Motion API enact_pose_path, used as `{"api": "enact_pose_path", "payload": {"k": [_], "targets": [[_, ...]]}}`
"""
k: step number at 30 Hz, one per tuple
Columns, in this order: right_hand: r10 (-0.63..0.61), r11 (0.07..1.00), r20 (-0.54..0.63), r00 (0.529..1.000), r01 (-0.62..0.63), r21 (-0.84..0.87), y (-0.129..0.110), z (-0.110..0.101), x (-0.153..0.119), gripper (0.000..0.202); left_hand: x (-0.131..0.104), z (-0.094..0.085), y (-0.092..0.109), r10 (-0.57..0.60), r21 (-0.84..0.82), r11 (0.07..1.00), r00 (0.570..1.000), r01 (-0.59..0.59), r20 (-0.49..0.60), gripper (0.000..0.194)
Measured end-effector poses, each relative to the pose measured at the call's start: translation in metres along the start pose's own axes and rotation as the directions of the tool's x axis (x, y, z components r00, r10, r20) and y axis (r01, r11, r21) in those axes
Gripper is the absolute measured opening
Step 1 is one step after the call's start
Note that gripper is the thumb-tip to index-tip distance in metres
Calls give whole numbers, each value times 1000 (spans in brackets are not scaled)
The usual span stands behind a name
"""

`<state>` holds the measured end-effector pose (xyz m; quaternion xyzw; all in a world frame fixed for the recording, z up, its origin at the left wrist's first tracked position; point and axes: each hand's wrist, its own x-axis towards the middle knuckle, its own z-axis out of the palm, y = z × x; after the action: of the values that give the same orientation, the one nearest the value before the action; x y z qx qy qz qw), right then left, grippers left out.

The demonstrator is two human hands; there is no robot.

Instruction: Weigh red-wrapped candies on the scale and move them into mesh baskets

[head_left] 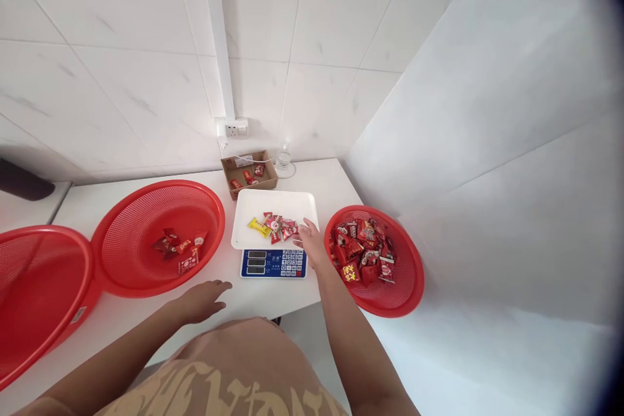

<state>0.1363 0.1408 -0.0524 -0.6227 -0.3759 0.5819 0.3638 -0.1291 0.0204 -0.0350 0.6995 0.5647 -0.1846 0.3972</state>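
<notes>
My right hand (312,242) reaches over the right side of a white scale tray (246,208), fingers apart, fingertips beside a small heap of wrapped candies (275,225). Whether they touch the wrappers, I cannot tell. Most of these wrappers are red or pink, and a yellow one (259,227) lies at the left of the heap. Below the tray shows the scale's blue panel (273,264) with its displays and keys. My left hand (202,301) hovers near the table's front edge with fingers stretched out, holding nothing, between the scale and a red basket (121,227).
Several red packets lie in that basket. A fuller red basket (412,286) stands at the right. Another red basket (29,234) is at far left. Behind the scale sit a cardboard box (258,186) with candies and a clear bottle-like object (283,155) near the wall socket (233,130).
</notes>
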Motion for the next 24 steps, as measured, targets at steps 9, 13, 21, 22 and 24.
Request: {"api": "enact_pose_path", "payload": {"k": [9, 13, 21, 22, 24], "targets": [[-354, 645, -155, 922, 120, -755, 56, -70, -50, 48, 7, 11, -14, 17, 1, 1000, 1000, -17, -1, 52], [-219, 545, -186, 958, -38, -838, 88, -92, -66, 50, 11, 13, -15, 59, 0, 998, 998, -59, 15, 53], [-213, 550, -197, 957, -49, -834, 103, -97, -66, 50, 15, 15, -9, 101, 9, 995, 994, -102, 31, 54], [-221, 547, -197, 955, -46, -836, 104, -98, -65, 50, 15, 15, -8, 103, 12, 995, 994, -103, 32, 53], [-235, 536, -204, 950, -49, -843, 106, -99, -63, 49, 15, 15, -6, 104, 14, 994, 994, -104, 33, 53]]}}
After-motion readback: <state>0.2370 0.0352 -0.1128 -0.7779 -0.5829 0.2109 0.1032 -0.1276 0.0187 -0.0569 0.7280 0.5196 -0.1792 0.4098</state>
